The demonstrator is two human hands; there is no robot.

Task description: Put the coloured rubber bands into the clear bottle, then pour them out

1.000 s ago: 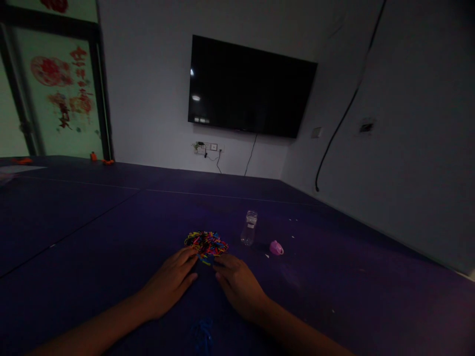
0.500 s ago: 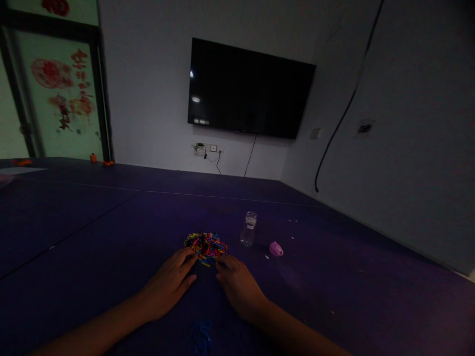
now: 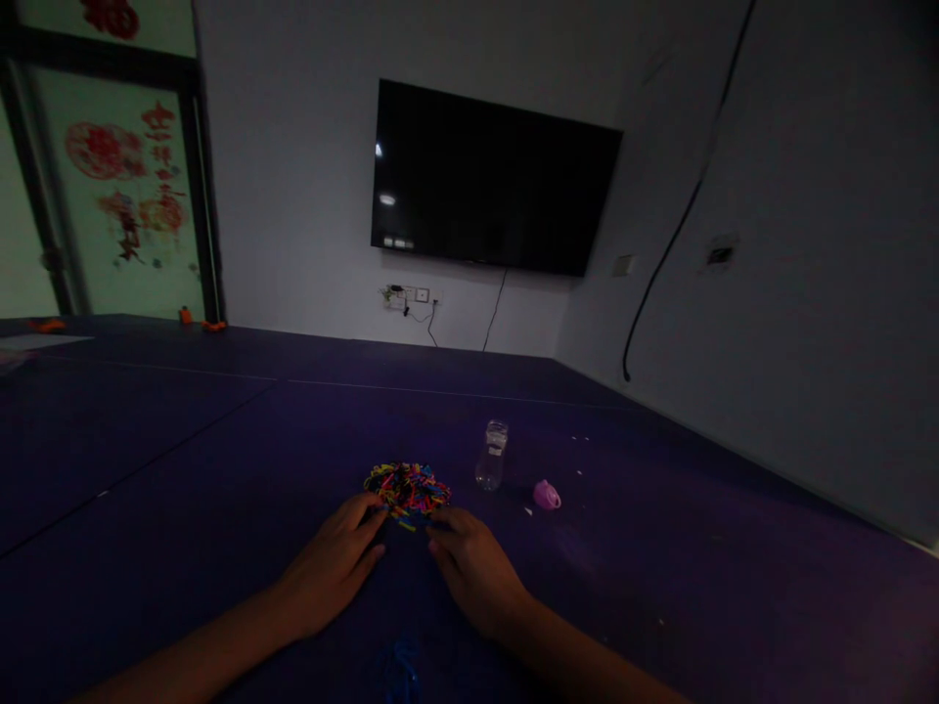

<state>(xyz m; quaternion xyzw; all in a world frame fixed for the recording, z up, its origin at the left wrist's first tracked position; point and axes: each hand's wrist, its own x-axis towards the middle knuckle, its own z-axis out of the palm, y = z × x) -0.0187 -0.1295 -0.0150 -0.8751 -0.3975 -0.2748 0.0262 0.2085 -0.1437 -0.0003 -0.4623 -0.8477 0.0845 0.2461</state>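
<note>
A heap of small multicoloured elastic bands (image 3: pixel 409 491) lies on the purple surface in front of me. My left hand (image 3: pixel 341 552) rests at the heap's near left edge, thumb apart from the fingers and nothing held. On the near right edge is my right hand (image 3: pixel 473 562), also open, its fingertips by the bands. Both hands lie palm down, so a band under the fingertips would be hidden. Just beyond my right hand a clear bottle (image 3: pixel 491 457) stands upright without a lid. To its right lies a pink cap (image 3: pixel 546 495) with a loop.
A dim clump of blue bands (image 3: pixel 403 670) lies between my forearms. White scraps (image 3: pixel 529 511) are scattered around the cap. A black television (image 3: pixel 495 176) hangs on the far wall, and a cable (image 3: pixel 664 259) hangs at the right. Orange objects (image 3: pixel 212 326) sit at the far left.
My hands have drawn very slightly apart at the heap's near edge. The bottle, the cap and the heap stay where they were.
</note>
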